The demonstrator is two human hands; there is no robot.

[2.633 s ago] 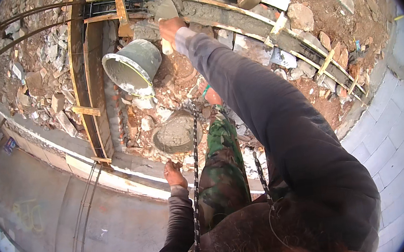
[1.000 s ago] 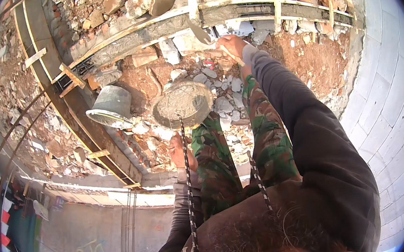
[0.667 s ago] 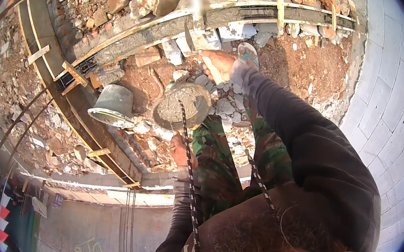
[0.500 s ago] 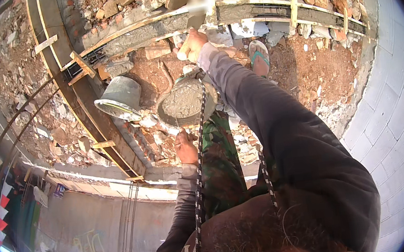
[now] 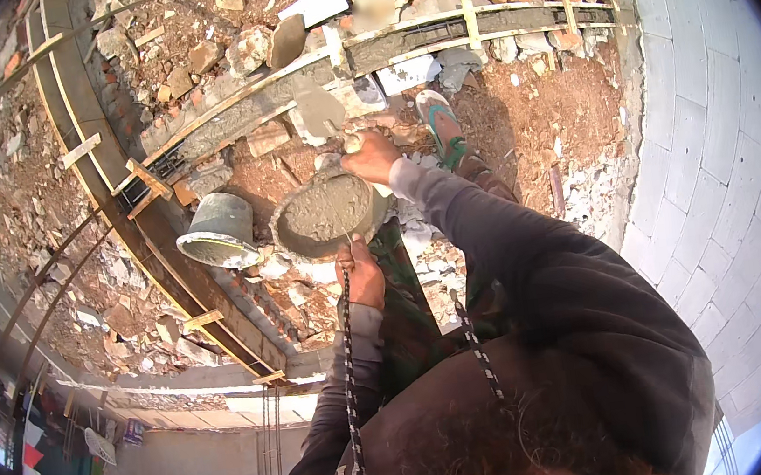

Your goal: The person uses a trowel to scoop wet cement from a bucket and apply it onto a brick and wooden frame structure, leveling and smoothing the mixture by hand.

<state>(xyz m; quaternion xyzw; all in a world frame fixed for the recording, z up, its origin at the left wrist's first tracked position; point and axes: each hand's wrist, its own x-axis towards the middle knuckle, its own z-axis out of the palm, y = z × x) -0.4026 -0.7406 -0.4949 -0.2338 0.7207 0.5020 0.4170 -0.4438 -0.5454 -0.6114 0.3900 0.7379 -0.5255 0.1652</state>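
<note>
My right hand (image 5: 373, 158) grips a trowel, its grey blade (image 5: 319, 113) raised between the mortar pan and the wooden-edged channel (image 5: 283, 86). Below it lies a round pan (image 5: 288, 237) of wet grey mortar. My left hand (image 5: 362, 279) is closed at the pan's near rim, beside a thin line and behind a hanging patterned cord; I cannot make out what its fingers hold. A grey bucket (image 5: 219, 218) is tipped on the rubble, left of the pan. My sandalled foot (image 5: 443, 122) shows beyond my right hand.
A second long formwork channel (image 5: 133, 226) with cross slats runs down the left, crossed by bent rebar (image 5: 42, 276). Broken stones (image 5: 250, 53) and a white slab (image 5: 314, 6) lie beyond the channel. A pale block surface (image 5: 698, 145) borders the right.
My right hand with the trowel has come down and back from the channel toward the pan. My left hand has risen to the pan's rim. The view has also shifted.
</note>
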